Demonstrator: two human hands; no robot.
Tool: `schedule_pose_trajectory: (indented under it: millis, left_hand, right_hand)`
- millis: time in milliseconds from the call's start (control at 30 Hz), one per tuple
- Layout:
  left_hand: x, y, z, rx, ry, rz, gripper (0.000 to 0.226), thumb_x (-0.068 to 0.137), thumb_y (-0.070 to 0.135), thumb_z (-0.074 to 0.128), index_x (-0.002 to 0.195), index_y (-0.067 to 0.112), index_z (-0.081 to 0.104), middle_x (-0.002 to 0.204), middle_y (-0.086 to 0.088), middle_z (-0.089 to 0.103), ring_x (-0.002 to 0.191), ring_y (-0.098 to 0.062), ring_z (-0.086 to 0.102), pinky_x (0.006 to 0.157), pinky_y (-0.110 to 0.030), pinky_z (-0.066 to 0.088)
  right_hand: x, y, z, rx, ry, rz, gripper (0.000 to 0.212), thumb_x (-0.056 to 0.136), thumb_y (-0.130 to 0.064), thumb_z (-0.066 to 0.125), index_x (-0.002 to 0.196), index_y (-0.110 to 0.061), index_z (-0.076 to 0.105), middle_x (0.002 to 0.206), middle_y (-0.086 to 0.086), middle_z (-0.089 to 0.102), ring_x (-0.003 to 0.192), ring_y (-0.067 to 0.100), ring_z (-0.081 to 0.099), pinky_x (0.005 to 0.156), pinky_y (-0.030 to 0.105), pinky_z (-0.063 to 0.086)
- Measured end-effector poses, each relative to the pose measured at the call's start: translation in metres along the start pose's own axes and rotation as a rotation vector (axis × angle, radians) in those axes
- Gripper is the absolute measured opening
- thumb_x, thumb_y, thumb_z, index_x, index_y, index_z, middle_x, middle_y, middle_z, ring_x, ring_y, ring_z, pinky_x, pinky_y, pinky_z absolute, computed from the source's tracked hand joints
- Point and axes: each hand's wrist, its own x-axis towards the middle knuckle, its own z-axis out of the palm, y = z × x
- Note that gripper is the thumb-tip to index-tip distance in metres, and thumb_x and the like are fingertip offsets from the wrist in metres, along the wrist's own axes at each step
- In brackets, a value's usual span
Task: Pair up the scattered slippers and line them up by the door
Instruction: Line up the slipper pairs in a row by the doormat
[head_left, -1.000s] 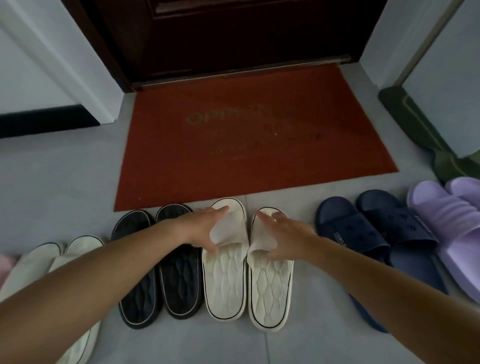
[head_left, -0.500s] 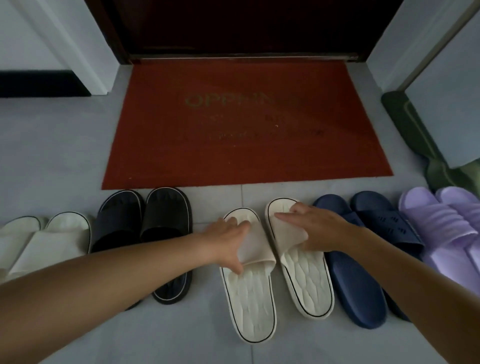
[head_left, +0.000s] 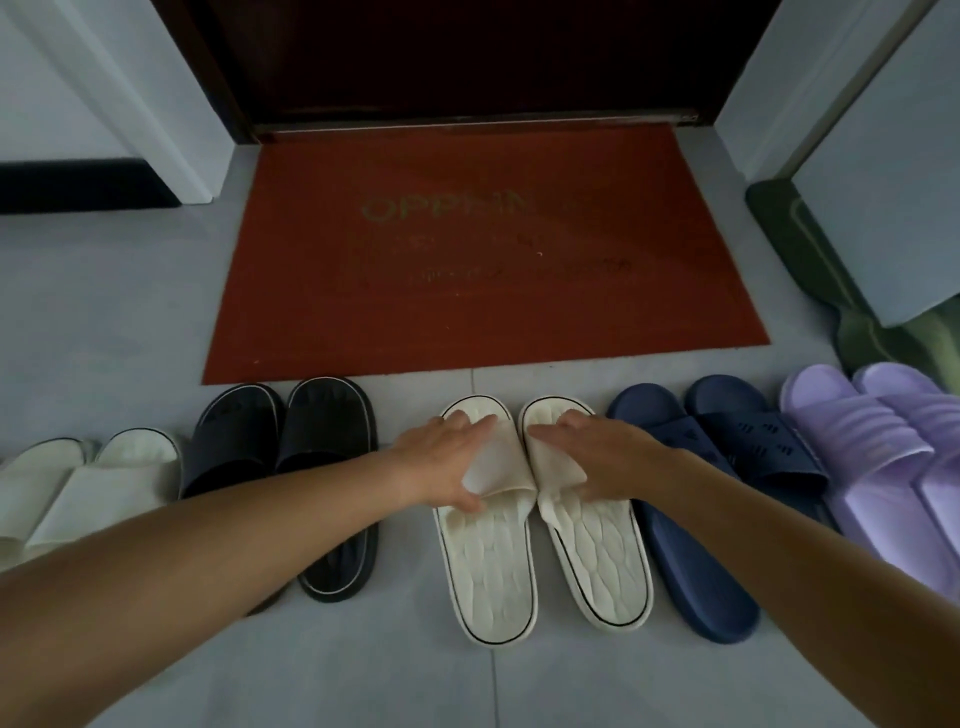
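A row of slipper pairs lies on the grey floor in front of the red doormat (head_left: 467, 301). In the middle are two cream slippers with dark trim, side by side, toes toward the door. My left hand (head_left: 447, 462) grips the strap of the left cream slipper (head_left: 488, 571), thumb tucked under the strap's edge. My right hand (head_left: 605, 457) holds the strap of the right cream slipper (head_left: 605, 561) the same way. To their left stands a black pair (head_left: 324, 431), to their right a navy pair (head_left: 696, 566).
Another cream pair (head_left: 119, 478) lies at the far left, partly under my left forearm. A lilac pair (head_left: 857, 436) is at the far right. The dark door (head_left: 467, 52) is behind the doormat. A green mat (head_left: 810, 270) runs along the right wall.
Both hands have slid the cream pair to the right, away from the black pair and next to the navy pair, and brought the two slippers close together.
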Motion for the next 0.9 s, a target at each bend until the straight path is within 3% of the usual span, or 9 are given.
schedule_pose_trajectory:
  millis: [67, 133, 267, 367, 433, 500, 633, 767, 900]
  left_hand:
    - [-0.011, -0.013, -0.014, -0.027, -0.005, 0.035, 0.109, 0.065, 0.059, 0.073, 0.147, 0.031, 0.006, 0.146, -0.002, 0.028, 0.130, -0.024, 0.035, 0.094, -0.040, 0.043]
    - [-0.029, -0.036, -0.029, -0.042, -0.013, 0.040, 0.109, 0.063, 0.063, 0.072, 0.146, 0.033, 0.009, 0.147, 0.001, 0.028, 0.133, -0.022, 0.033, 0.100, -0.042, 0.042]
    - [-0.071, -0.096, -0.045, -0.059, -0.058, -0.060, 0.114, 0.063, 0.065, 0.072, 0.149, 0.026, 0.007, 0.154, -0.001, 0.018, 0.140, -0.022, 0.022, 0.112, -0.039, 0.031]
    - [-0.096, -0.139, -0.041, 0.105, -0.041, -0.177, 0.119, 0.061, 0.062, 0.075, 0.150, 0.023, 0.007, 0.152, -0.004, 0.019, 0.139, -0.025, 0.021, 0.110, -0.042, 0.032]
    - [-0.108, -0.163, -0.029, 0.203, -0.095, -0.289, 0.122, 0.058, 0.061, 0.077, 0.150, 0.023, 0.005, 0.153, -0.007, 0.016, 0.140, -0.028, 0.018, 0.107, -0.046, 0.033]
    - [-0.118, -0.181, -0.012, 0.133, -0.162, -0.369, 0.122, 0.059, 0.058, 0.078, 0.150, 0.024, 0.004, 0.154, -0.007, 0.014, 0.140, -0.030, 0.019, 0.107, -0.048, 0.035]
    - [-0.122, -0.204, 0.011, -0.011, -0.002, -0.414, 0.096, 0.077, 0.041, 0.070, 0.150, 0.029, 0.008, 0.152, -0.007, 0.023, 0.130, -0.034, 0.039, 0.100, -0.048, 0.043]
    - [-0.116, -0.215, 0.013, -0.075, 0.016, -0.472, 0.085, 0.083, 0.025, 0.059, 0.151, 0.023, 0.007, 0.151, -0.011, 0.029, 0.130, -0.032, 0.042, 0.102, -0.044, 0.042]
    - [-0.114, -0.209, 0.013, -0.123, -0.001, -0.468, 0.085, 0.079, 0.015, 0.060, 0.150, 0.020, 0.013, 0.146, -0.012, 0.036, 0.127, -0.032, 0.045, 0.102, -0.042, 0.043]
  right_hand:
    - [-0.002, 0.000, -0.007, -0.024, -0.078, 0.009, 0.098, 0.077, -0.049, 0.068, 0.149, -0.035, 0.003, 0.153, 0.004, 0.020, 0.133, 0.023, 0.036, 0.097, 0.037, 0.042]
    - [-0.003, -0.003, -0.024, -0.006, -0.148, 0.012, 0.107, 0.071, -0.057, 0.069, 0.147, -0.039, -0.005, 0.156, 0.000, 0.010, 0.134, 0.022, 0.036, 0.097, 0.036, 0.043]
    - [0.009, -0.030, -0.065, 0.005, -0.199, -0.052, 0.111, 0.067, -0.059, 0.072, 0.145, -0.045, -0.005, 0.145, -0.007, 0.021, 0.105, 0.012, 0.049, 0.079, 0.025, 0.045]
    - [0.036, -0.072, -0.082, -0.046, -0.180, -0.129, 0.101, 0.071, -0.051, 0.073, 0.146, -0.040, 0.006, 0.135, -0.008, 0.033, 0.085, 0.004, 0.050, 0.065, 0.022, 0.043]
    - [0.058, -0.103, -0.084, -0.064, -0.144, -0.154, 0.093, 0.075, -0.049, 0.071, 0.146, -0.035, 0.013, 0.135, -0.004, 0.038, 0.097, 0.014, 0.054, 0.072, 0.029, 0.049]
    - [0.081, -0.134, -0.080, -0.054, -0.091, -0.152, 0.091, 0.077, -0.049, 0.068, 0.147, -0.031, 0.014, 0.139, 0.000, 0.037, 0.105, 0.019, 0.055, 0.077, 0.033, 0.051]
    - [0.112, -0.182, -0.061, 0.076, -0.016, -0.069, 0.098, 0.077, -0.055, 0.065, 0.149, -0.031, 0.004, 0.154, 0.004, 0.019, 0.124, 0.025, 0.048, 0.090, 0.039, 0.050]
    - [0.125, -0.194, -0.043, 0.196, -0.002, -0.012, 0.092, 0.085, -0.028, 0.062, 0.150, -0.029, -0.003, 0.160, 0.001, -0.005, 0.132, 0.028, 0.042, 0.098, 0.040, 0.046]
    - [0.124, -0.194, -0.035, 0.329, 0.020, 0.028, 0.095, 0.081, -0.015, 0.064, 0.151, -0.020, 0.000, 0.157, 0.005, 0.005, 0.131, 0.031, 0.040, 0.103, 0.040, 0.042]
